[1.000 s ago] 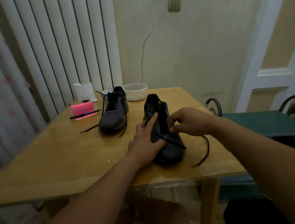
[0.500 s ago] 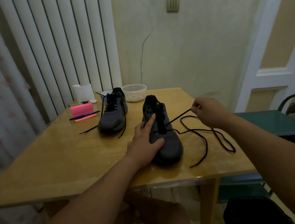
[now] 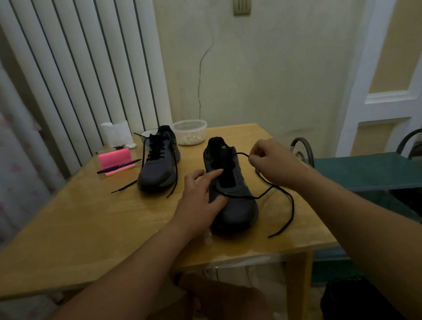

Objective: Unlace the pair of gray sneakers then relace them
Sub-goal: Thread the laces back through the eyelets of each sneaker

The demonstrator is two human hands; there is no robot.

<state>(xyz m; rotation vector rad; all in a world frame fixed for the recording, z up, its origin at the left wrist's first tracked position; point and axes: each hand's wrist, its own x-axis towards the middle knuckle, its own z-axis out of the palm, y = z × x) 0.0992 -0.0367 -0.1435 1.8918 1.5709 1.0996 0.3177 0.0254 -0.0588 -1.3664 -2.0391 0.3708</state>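
Two gray sneakers stand on the wooden table (image 3: 84, 235). The far one (image 3: 158, 164) is laced, its black lace ends trailing onto the table. The near sneaker (image 3: 233, 203) points its toe toward me and is almost unlaced. My left hand (image 3: 200, 198) rests on its left side, index finger stretched over the tongue. My right hand (image 3: 273, 162) pinches the black lace (image 3: 283, 197) above the shoe's right side. The lace crosses the low eyelets, loops up to my fingers, and its free end lies on the table at the right.
At the back of the table stand a clear plastic tub (image 3: 190, 131), a white bowl behind the far sneaker, a pink pad (image 3: 115, 159) with a black pen (image 3: 119, 166), and white tissue (image 3: 115, 133). A green-seated metal chair (image 3: 372, 172) is at the right. Blinds and wall lie behind.
My right hand pulled the lace out to the right, then came back toward the shoe's collar, still pinching it. The slack lace now lies closer to the shoe. My left hand stayed on the sneaker.
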